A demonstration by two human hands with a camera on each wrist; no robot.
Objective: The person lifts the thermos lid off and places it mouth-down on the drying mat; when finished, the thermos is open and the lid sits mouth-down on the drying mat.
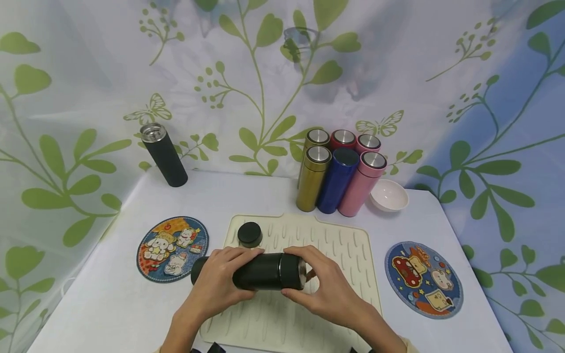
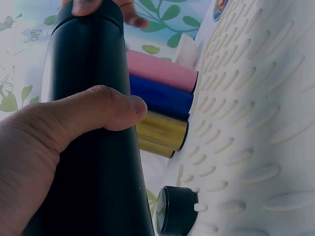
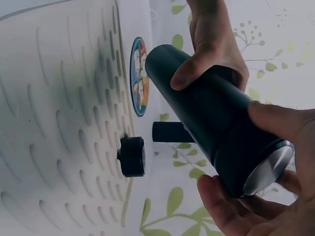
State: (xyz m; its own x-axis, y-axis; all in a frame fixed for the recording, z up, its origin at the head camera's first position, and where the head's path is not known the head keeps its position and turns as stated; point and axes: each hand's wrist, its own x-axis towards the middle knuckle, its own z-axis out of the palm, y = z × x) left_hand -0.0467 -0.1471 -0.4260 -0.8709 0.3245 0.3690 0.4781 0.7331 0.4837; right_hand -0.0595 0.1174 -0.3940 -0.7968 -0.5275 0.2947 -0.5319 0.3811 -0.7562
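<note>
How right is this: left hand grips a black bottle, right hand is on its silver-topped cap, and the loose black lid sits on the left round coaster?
Not quite: the loose black lid sits on the cream mat, not the coaster, as the head view shows. The left hand does grip a black bottle, and the right hand is on its silver-topped cap.

This looks like a small curtained-off corner (whether in a home or a studio, I cannot tell), judging by the leaf-and-butterfly printed sheeting (image 1: 397,59) across the frame's top and sides, enclosing a white bench (image 1: 110,294).
</note>
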